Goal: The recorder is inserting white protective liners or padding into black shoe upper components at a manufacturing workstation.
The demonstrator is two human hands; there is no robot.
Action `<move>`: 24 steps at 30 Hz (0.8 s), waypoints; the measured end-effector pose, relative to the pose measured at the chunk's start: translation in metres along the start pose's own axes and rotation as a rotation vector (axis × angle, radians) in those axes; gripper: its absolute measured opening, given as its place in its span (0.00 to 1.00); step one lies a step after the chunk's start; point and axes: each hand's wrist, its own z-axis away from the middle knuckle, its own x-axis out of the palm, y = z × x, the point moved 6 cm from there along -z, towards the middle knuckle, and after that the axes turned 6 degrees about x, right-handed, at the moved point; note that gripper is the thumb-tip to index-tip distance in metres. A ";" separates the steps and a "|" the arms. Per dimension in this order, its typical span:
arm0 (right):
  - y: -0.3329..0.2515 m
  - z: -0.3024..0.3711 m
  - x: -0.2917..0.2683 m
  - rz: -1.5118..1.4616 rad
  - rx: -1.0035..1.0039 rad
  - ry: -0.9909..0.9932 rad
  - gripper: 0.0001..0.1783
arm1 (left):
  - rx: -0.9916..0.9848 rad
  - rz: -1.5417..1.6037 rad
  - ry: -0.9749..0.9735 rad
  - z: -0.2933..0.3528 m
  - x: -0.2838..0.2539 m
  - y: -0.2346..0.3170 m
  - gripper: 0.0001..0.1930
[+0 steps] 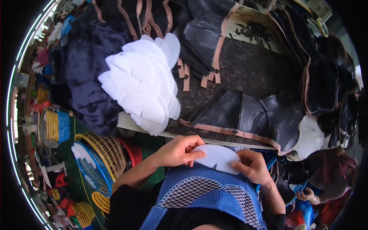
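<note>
Between my hands, just off the table's near edge, is a white oval fabric piece [217, 154] with a small notch in its lower edge. My left hand [179, 150] pinches its left end between thumb and fingers. The other end is gripped by my right hand [252, 166], thumb on top. Ahead on the left lies a heaped pile of similar white pieces [143, 82], overlapping, some with notches. A black leather-like panel [249, 115] with a zigzag-edged pinkish strip rests on the table beyond my hands, next to a whitish piece [309, 134] at its right end.
The dark tabletop [253, 71] carries more black panels [207, 32] and dark plush fabric [90, 73]. Black scraps [253, 32] lie at the back. Below left stand a yellow basket [111, 153], a blue basket [86, 168] and a red basket [132, 151]. A co-worker's hand [306, 195] shows at right.
</note>
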 end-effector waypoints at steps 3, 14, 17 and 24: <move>-0.003 0.018 -0.012 -0.121 0.065 -0.046 0.14 | -0.046 -0.130 -0.132 -0.016 0.007 0.012 0.15; -0.046 -0.048 -0.091 0.380 0.034 0.365 0.23 | -0.075 -0.317 0.105 -0.106 -0.018 0.018 0.18; -0.042 -0.052 -0.094 0.383 0.046 0.344 0.23 | -0.062 -0.319 0.121 -0.107 -0.021 0.017 0.18; -0.042 -0.059 -0.095 0.483 0.017 0.395 0.21 | 0.151 -0.860 0.178 -0.113 -0.022 0.031 0.16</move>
